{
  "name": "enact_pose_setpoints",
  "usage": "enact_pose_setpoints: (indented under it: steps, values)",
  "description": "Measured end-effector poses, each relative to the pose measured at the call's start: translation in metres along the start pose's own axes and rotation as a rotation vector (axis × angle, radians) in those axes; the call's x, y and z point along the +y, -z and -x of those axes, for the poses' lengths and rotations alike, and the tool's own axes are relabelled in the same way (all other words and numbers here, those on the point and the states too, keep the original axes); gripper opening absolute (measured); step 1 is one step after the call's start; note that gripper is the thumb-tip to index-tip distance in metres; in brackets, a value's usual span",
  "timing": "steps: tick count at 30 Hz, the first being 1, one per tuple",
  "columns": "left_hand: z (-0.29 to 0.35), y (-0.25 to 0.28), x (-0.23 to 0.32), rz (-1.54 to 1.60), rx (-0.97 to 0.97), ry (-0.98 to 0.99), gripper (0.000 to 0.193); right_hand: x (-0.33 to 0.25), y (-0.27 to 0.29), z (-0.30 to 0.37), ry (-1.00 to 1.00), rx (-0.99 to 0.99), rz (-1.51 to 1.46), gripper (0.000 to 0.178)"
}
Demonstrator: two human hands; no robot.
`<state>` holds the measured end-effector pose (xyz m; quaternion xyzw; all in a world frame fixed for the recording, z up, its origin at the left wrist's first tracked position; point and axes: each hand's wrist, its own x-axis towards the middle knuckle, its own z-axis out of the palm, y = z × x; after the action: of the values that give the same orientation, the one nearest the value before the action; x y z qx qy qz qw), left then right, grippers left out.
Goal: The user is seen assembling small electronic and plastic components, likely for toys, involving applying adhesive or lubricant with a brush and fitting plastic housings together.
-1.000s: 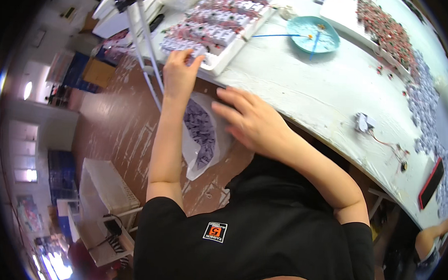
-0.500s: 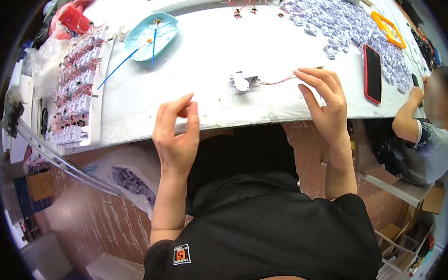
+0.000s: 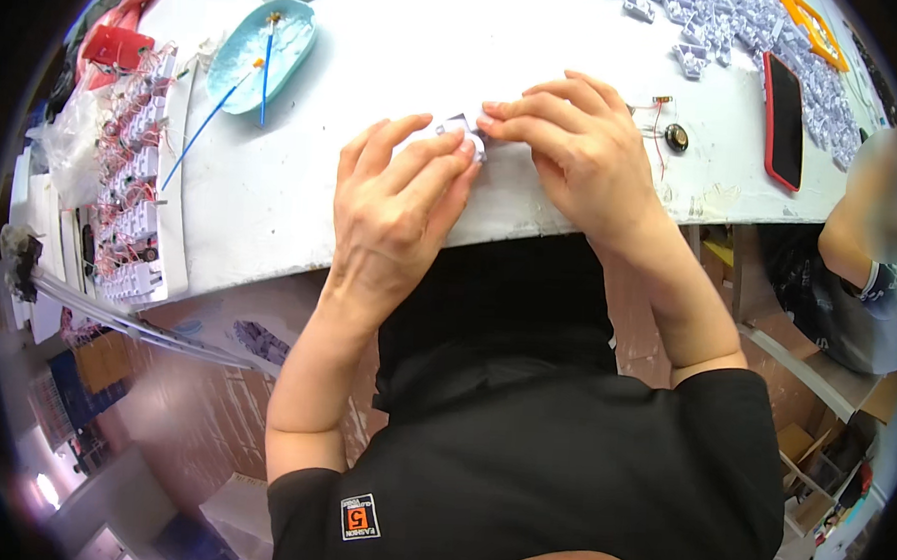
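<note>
Left hand (image 3: 397, 203) and right hand (image 3: 574, 145): both pinch a small white part (image 3: 462, 128) between fingertips | part: over the white tabletop (image 3: 377, 87), near its front edge | beside: red wires (image 3: 657, 129), phone (image 3: 784, 119), blue dish (image 3: 264, 42).

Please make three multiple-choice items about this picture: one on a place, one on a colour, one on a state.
1. Where does the phone lie?
A. right of the hands
B. in the dish
C. on the floor

2. What colour is the oval dish?
A. orange
B. light blue
C. black

3. What do the hands do with the small white part?
A. both pinch it
B. only the left touches it
C. neither touches it

Key: 1 A, it lies on the white table beyond the right hand. 2 B, it is plainly light blue. 3 A, left hand and right fingertips meet on it.
</note>
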<state>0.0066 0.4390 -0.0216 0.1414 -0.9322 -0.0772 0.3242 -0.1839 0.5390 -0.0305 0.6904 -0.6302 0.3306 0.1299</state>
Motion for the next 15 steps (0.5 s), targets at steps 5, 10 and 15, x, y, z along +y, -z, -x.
enact_pose_setpoints:
  steps: [5, 10, 15]
  values:
    - [0.005, -0.001, -0.003, 0.105, -0.018, 0.074, 0.018, -0.001, -0.004, 0.007, -0.006, -0.062, -0.063, 0.024]
    - [0.004, -0.005, -0.013, 0.394, -0.060, 0.194, 0.026, -0.006, -0.003, 0.005, -0.033, -0.029, -0.146, 0.027]
    - [0.007, -0.002, -0.017, 0.763, -0.045, 0.413, 0.026, -0.015, -0.009, 0.002, -0.118, -0.022, -0.169, 0.031]
